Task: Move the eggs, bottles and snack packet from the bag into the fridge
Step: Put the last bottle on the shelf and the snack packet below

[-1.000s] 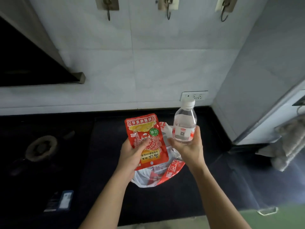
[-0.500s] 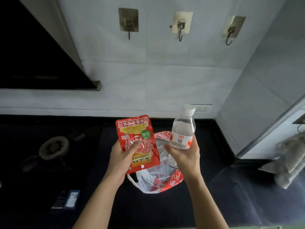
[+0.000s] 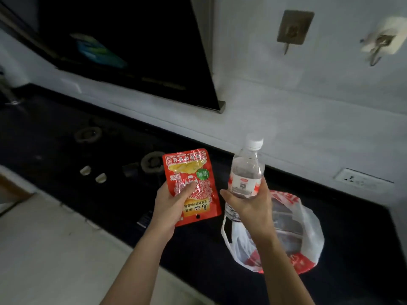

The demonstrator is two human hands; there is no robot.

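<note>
Left hand point(image 3: 174, 208) is clamped on the snack packet point(image 3: 193, 179), thumb pressed across the printed front and fingers behind; the packet is held clear of the counter point(image 3: 356, 234), above the hob, with its print upside down. Right hand point(image 3: 253, 208) is wrapped round the lower body of a clear bottle point(image 3: 246, 170), which stands nearly upright in the grip with its white cap on. Both items are out of the bag point(image 3: 308, 227) and in the air.

Head view, progress: the bag sits open on the dark counter, below and to the right of the right hand. Something dark shows through its plastic, but whether eggs or a further bottle remain inside cannot be told. No fridge is in view, so nothing can be confirmed as stowed. On this evidence the work stands at the carry stage for two items: lifted out, not yet delivered. Their placing in the fridge is outstanding, as is any remaining content of the bag.

Head view, change from the earlier frames: both grips are unaltered, and packet and bottle keep the same spacing. The view has swung left and rolled. The grey panel seen at the right edge earlier is gone from the picture; the black range hood point(image 3: 132, 51) now fills the upper left, and both hob burners point(image 3: 154, 161) are exposed. The bag, formerly directly beneath the two hands, now lies off to the right. The person appears to be turning away from the bag with both items.
</note>
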